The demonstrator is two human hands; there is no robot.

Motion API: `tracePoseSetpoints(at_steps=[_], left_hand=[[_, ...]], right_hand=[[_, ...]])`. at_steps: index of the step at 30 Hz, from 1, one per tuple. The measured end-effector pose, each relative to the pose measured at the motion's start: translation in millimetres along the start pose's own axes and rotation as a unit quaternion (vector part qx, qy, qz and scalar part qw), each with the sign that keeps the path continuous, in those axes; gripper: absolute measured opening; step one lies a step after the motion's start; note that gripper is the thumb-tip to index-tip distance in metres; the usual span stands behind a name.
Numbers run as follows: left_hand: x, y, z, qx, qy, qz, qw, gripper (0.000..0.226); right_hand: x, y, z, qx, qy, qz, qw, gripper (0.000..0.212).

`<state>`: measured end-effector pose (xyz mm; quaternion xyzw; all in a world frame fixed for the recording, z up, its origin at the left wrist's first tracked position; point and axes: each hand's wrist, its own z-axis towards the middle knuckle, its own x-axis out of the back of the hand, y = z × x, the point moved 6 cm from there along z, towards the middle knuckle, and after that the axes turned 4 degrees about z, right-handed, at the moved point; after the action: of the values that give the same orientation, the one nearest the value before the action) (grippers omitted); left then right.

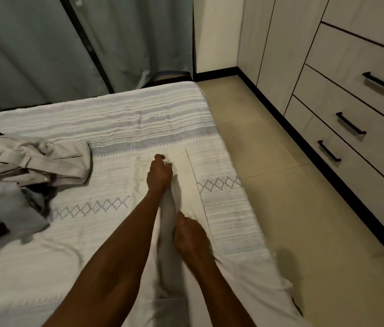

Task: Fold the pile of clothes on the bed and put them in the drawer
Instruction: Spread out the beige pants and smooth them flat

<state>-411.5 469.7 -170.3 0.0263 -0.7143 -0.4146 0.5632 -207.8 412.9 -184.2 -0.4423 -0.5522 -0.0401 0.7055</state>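
White garment folding underway: I grip it with left hand and right hand; next, fold lengthwise.

two bare forearms reach in from the bottom edge, no sleeves, watch, rings or bands visible on them. the left hand and right hand are ungloved, outlines slightly blurred.

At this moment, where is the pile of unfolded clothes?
In the head view, the pile of clothes lies on the bed at the left edge, left of both hands, far from the drawers on the right.
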Motion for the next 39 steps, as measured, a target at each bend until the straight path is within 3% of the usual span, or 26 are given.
tracePoseSetpoints(at_steps=[3, 6, 10, 17, 21, 25, 29, 31, 34, 36, 39], left_hand=[[-5.7, 5.6, -14.9, -0.115, -0.011, 0.166, 0.979, 0.038], [-15.0, 0.0, -34.1, -0.150, -0.021, 0.260, 0.954, 0.038], [-9.9, 9.9, -71.8, -0.195, -0.034, 0.233, 0.952, 0.036], [-13.5, 37.3, -187.1, -0.335, -0.153, 0.186, 0.911, 0.028], [-40.1, 60.3, -267.6, -0.387, -0.228, 0.216, 0.867, 0.029], [-65.5, 74.1, -314.7, -0.371, -0.263, 0.288, 0.843, 0.042], [-73.7, 91.8, -323.3, -0.356, -0.248, 0.313, 0.845, 0.049], [-80.2, 100.0, -323.6, -0.347, -0.252, 0.328, 0.842, 0.052], [-90.2, 108.4, -324.0, -0.323, -0.247, 0.347, 0.845, 0.055], [-94.8, 114.2, -322.1, -0.305, -0.222, 0.352, 0.857, 0.060], [-99.3, 122.8, -318.9, -0.298, -0.170, 0.360, 0.867, 0.061]], right_hand=[[3.2, 2.1, 1.0, 0.018, -0.008, 0.017, 1.000, 0.041], [21.8, 7.8, -13.0, 0.027, 0.062, 0.066, 0.996, 0.041], [49.0, 33.6, -48.4, -0.015, 0.161, 0.068, 0.984, 0.030], [82.1, 91.0, -172.8, -0.109, 0.264, 0.032, 0.958, 0.029], [95.0, 140.6, -261.7, -0.271, 0.299, 0.033, 0.914, 0.033], [87.6, 183.1, -321.3, -0.434, 0.188, 0.172, 0.864, 0.052], [76.9, 192.0, -324.8, -0.441, 0.086, 0.259, 0.855, 0.074], [69.6, 200.9, -315.1, -0.441, 0.076, 0.310, 0.839, 0.087], [71.5, 205.5, -305.3, -0.453, 0.122, 0.411, 0.782, 0.059], [77.7, 208.5, -299.1, -0.438, 0.140, 0.417, 0.784, 0.039], [82.7, 211.5, -292.6, -0.411, 0.189, 0.421, 0.786, 0.027]])
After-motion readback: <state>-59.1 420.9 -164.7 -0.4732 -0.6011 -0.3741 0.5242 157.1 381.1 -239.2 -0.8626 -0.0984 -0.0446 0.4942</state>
